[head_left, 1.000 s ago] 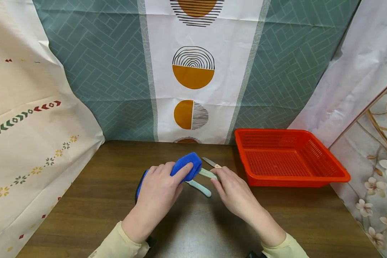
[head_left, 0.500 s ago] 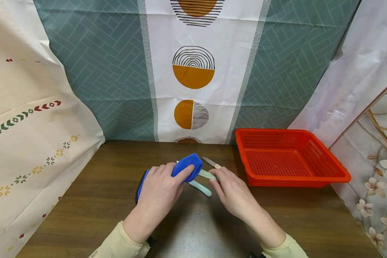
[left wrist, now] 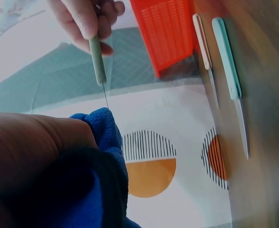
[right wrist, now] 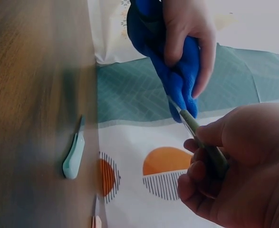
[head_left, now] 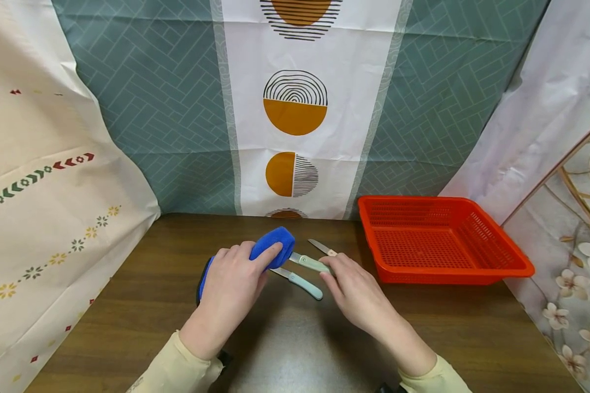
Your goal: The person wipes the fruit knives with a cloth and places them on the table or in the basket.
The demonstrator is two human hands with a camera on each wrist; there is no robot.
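My right hand (head_left: 361, 292) grips a small knife (head_left: 311, 263) by its pale green handle, the blade pointing left. Folded around that blade is a blue cloth (head_left: 275, 244), pinched between the thumb and fingers of my left hand (head_left: 236, 284). Only a short stretch of blade shows between cloth and handle, seen also in the left wrist view, where the green handle (left wrist: 97, 61) is above the cloth. On the table below lies a second knife (head_left: 302, 285) with a light mint handle. Behind my right hand rests a third knife (head_left: 322, 247) with a pale pinkish handle, partly hidden.
A red plastic basket (head_left: 381, 271) stands at the right rear of the brown wooden table (head_left: 142, 322). Patterned cloth hangings (head_left: 187, 109) rise behind the table and along both sides.
My left hand and the blue cloth have shifted left along the blade, away from the handle, so more blade shows. My right hand has stayed nearly still.
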